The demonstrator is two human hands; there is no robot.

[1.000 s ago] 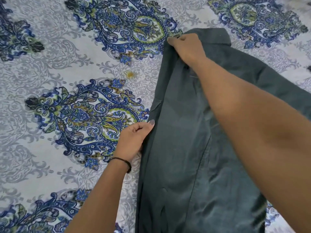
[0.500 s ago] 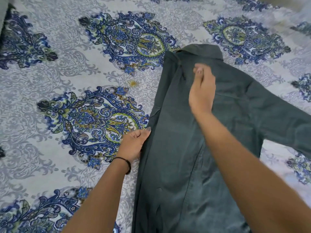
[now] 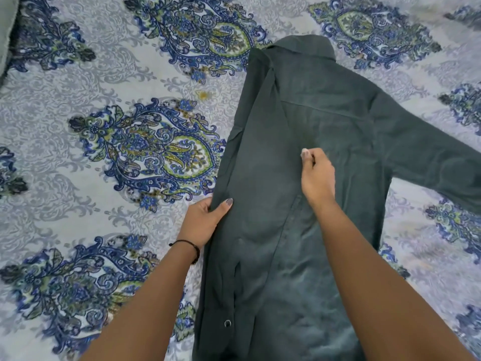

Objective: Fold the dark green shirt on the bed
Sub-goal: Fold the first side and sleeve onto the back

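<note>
The dark green shirt (image 3: 299, 121) lies back up on the bed, collar at the far end. Its left side is folded in over the body, and its right sleeve (image 3: 426, 157) stretches out to the right. My left hand (image 3: 205, 222) grips the folded left edge at mid-length, thumb on top of the cloth. My right hand (image 3: 317, 175) hovers over the middle of the shirt with fingers curled loosely; nothing shows in it, and whether it touches the cloth I cannot tell.
The bed is covered by a pale grey sheet (image 3: 130, 74) with blue and green paisley medallions. A grey fabric edge (image 3: 6, 35) shows at the far left corner. A metal snap (image 3: 227, 323) sits on the shirt's lower left edge.
My right hand has drawn back from the collar's left corner, down the shirt to its middle. My left hand has stayed on the folded left edge.
</note>
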